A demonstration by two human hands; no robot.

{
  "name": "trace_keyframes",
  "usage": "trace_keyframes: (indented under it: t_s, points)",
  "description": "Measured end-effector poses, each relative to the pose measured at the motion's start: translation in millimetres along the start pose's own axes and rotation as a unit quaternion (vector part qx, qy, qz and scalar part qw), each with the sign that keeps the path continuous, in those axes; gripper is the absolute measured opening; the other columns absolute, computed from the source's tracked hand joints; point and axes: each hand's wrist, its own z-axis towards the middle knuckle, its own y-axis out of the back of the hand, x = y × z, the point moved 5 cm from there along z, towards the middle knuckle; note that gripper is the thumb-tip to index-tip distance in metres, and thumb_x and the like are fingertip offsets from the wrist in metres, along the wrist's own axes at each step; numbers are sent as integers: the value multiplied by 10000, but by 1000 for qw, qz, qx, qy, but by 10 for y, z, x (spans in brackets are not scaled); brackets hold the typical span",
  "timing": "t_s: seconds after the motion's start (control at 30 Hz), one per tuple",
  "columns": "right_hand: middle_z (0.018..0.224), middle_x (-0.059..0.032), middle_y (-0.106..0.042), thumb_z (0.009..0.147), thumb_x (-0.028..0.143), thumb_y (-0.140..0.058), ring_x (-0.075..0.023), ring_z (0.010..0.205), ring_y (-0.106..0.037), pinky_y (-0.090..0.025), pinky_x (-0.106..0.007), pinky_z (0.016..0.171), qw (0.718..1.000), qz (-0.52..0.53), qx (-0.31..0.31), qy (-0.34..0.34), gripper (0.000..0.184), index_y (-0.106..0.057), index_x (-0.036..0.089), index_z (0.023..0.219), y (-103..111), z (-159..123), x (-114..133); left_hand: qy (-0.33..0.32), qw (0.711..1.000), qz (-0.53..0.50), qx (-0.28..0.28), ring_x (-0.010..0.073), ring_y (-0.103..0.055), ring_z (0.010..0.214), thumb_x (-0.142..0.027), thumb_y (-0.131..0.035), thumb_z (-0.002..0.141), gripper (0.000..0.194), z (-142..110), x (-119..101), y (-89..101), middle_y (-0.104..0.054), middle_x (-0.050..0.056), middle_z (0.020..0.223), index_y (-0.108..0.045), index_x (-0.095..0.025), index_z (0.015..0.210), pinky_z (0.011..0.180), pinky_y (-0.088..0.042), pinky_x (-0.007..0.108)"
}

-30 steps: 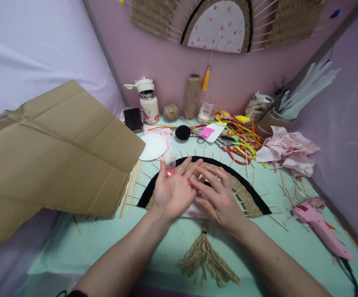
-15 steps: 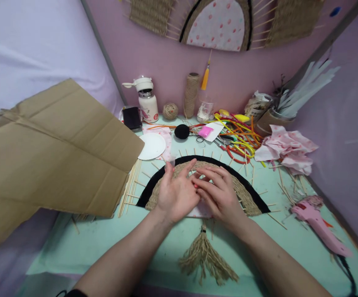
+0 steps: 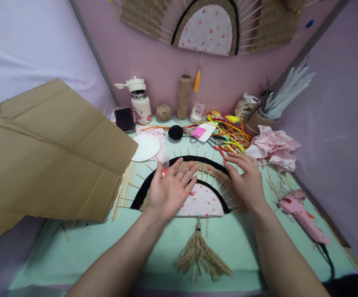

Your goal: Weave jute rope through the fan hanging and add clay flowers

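My left hand is palm up with its fingers spread, above the left part of a half-round woven craft piece. Behind its thumb shows a small clear packet with something reddish-pink in it; whether the hand touches it I cannot tell. My right hand is over the piece's right side, thumb and fingers pinched on a tiny red bit. One red dot sits on the woven twine band. The piece has a black outer edge, thin sticks, and a white dotted cloth centre. A twine tassel lies below it.
A large cardboard sheet juts in at left, beside a white paper disc. A pink glue gun lies at right near crumpled cloth. Behind stand a bottle, twine rolls and coloured pipe cleaners.
My right hand has moved from my left palm to the right, over the woven band, with the tiny red bit at its fingertips. My left hand stays palm up. The view has shifted slightly.
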Motion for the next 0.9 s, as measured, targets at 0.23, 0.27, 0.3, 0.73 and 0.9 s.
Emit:
trace_keyframes:
  t_s: [0.23,0.27,0.3,0.73,0.9]
  points:
    - [1004,-29,-707,847,294,-590,-235,966,-535,-389,-426,874,992,-84,94,19,150,-722,251,903,-350,-56,-243,3,1000,4,-11,303,-493,1229,-542,-475,839,488,-11,6,-24,-554,182,1262,-579,-150,1111,982,-423,412]
    - [1012,-24,-707,847,296,-593,-237,968,-529,-381,-425,870,990,-96,99,19,149,-724,255,904,-381,-59,-244,3,1000,3,-12,303,-496,1226,-541,-473,840,487,-13,7,-26,-558,182,1256,-580,-151,1111,980,-425,413]
    - [1020,-20,-707,848,295,-593,-237,968,-523,-374,-424,868,989,-108,104,20,149,-726,259,905,-403,-60,-242,3,1000,2,-14,303,-498,1223,-540,-472,841,487,-15,6,-27,-562,183,1250,-580,-151,1112,977,-428,414]
    - [1043,-32,-701,862,298,-576,-252,995,-497,-318,-452,875,981,-146,127,31,165,-731,267,910,-470,-87,-226,1,1000,-8,-12,308,-510,1210,-527,-469,848,485,-27,-16,-37,-572,183,1232,-565,-152,1139,953,-447,419]
    - [1039,-29,-703,863,273,-569,-251,985,-500,-314,-454,875,981,-140,127,34,165,-729,271,903,-473,-89,-214,-1,1000,-7,-12,304,-515,1205,-516,-475,849,476,-26,-14,-38,-576,187,1227,-567,-148,1137,946,-456,414]
